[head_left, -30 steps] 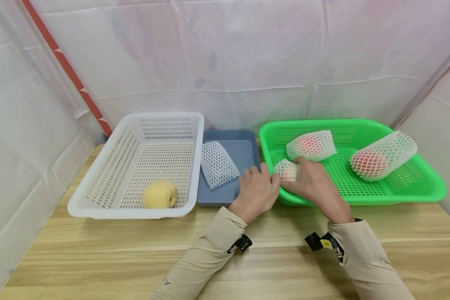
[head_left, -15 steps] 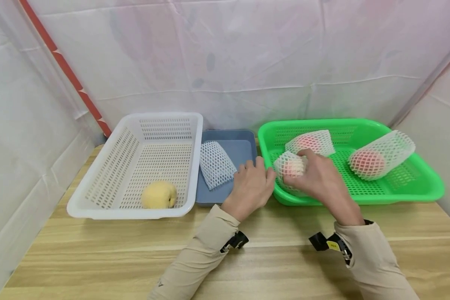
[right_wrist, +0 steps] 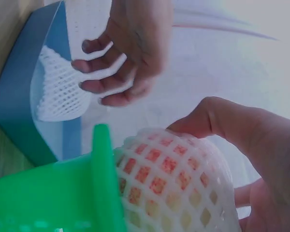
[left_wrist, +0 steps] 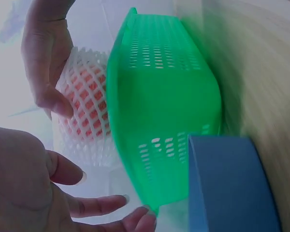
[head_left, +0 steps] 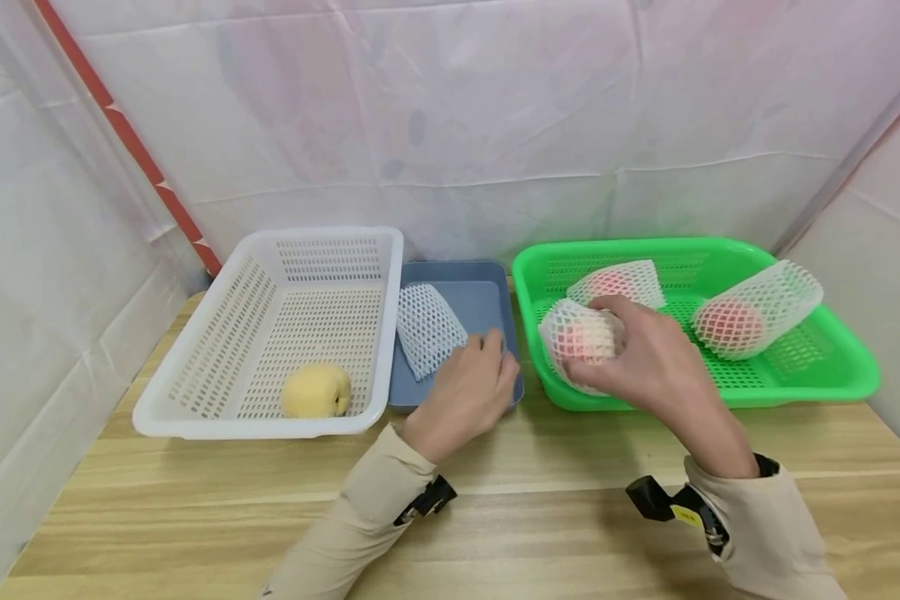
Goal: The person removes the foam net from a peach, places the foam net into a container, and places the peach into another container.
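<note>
A netted red-and-yellow fruit (head_left: 587,340) was clasped in the right hand (head_left: 656,358), the thumb on its near side and the fingers curled over its far side, with the foam net sleeve (right_wrist: 157,174) between skin and fruit. The fruit lay to the left of the palm, within the bend of thumb and fingers, at the near left corner of the green basket (head_left: 817,392); in the wrist views part of it stood above the basket's rim and part was hidden behind it. The left hand (head_left: 461,396) was over the near part of a blue-grey tray (head_left: 487,300), its fingers loosely bent and their tips apart. Near those fingers, a flat white foam net (head_left: 426,329) lay in the tray, against its left side. Two further netted fruits rested in the green basket, one (head_left: 609,286) just beyond the held fruit, the other (head_left: 731,327) at the right with its sleeve extending toward the back. Left of the tray, a white basket (head_left: 388,350) contained a yellow fruit (head_left: 315,392) in its near right corner. All three containers stood on a wood-grained table (head_left: 540,533) before a pale cloth backdrop (head_left: 495,108).
</note>
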Demonstrator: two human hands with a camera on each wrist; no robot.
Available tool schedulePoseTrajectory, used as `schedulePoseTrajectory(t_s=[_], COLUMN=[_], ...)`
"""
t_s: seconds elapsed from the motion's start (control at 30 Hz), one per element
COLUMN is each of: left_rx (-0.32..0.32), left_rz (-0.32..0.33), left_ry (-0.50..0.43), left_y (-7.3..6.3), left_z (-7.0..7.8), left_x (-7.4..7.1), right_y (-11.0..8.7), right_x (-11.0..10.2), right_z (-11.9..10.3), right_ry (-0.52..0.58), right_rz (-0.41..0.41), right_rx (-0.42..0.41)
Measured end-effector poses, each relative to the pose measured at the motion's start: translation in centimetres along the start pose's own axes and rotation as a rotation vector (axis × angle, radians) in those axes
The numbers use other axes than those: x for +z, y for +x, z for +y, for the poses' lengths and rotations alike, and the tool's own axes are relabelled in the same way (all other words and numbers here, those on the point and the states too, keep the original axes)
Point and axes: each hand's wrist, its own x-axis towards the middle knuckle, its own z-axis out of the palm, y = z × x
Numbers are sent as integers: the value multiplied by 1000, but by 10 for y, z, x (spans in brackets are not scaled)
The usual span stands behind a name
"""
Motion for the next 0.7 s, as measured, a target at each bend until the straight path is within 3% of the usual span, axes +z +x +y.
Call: schedulePoseTrajectory(t_s=[0.2,0.4,0.7], left_rx=[16,22,58], left_rz=[-6,-70,-19], left_ry=[-10,-19,43], left_y=[-28,-52,-81], left_z=[-8,-15,-34], left_x=[-17,-28,-29], right_y=[-11,-26,-39], right_x=[-6,-3,49], right_z=[-13,-29,-54], right_ry=[30,23,-135], right_rz=[15,-73,-262], right_rx=[-164,-337,-468])
